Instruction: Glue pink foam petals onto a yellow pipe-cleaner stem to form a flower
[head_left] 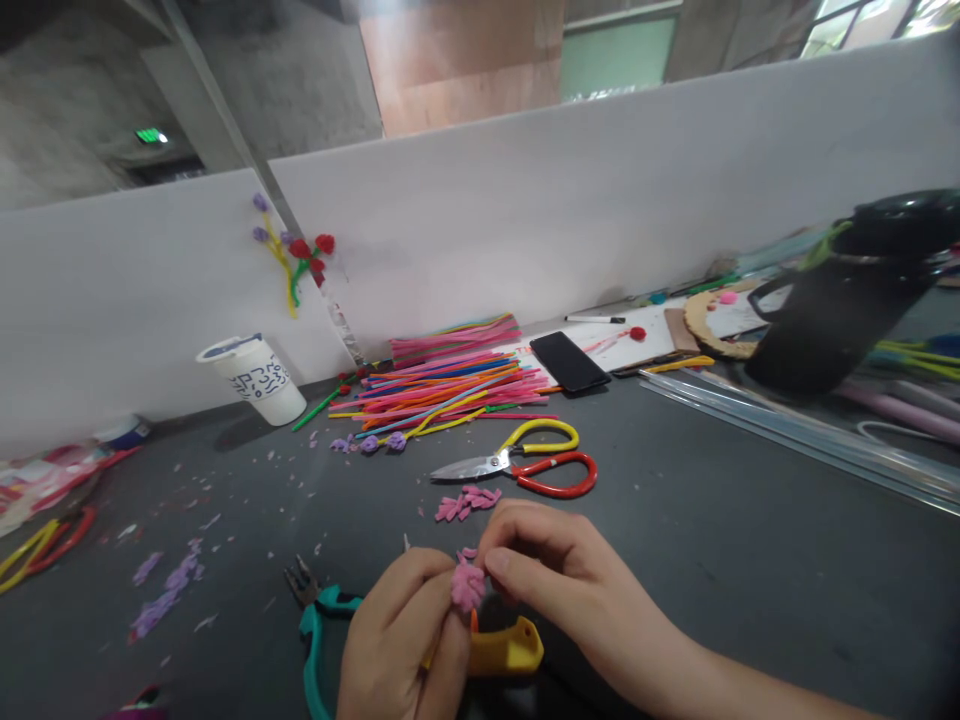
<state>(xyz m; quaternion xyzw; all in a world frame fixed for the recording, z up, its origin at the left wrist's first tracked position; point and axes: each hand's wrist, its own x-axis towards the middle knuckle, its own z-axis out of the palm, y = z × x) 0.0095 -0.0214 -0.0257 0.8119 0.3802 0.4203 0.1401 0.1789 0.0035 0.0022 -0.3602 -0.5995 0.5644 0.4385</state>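
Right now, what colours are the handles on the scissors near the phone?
One yellow, one red, clearest in the head view.

fuzzy pink flower (pixel 468 587), shiny metal scissor blades (pixel 471 468), glossy black phone (pixel 570 362), clear smooth plastic strips (pixel 795 435), matt dark tabletop (pixel 675 570)

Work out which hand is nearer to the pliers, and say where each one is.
Left. The left hand is just beside the pliers, hiding part of them from view; the right hand is farther off, on the other side of the pink flower.
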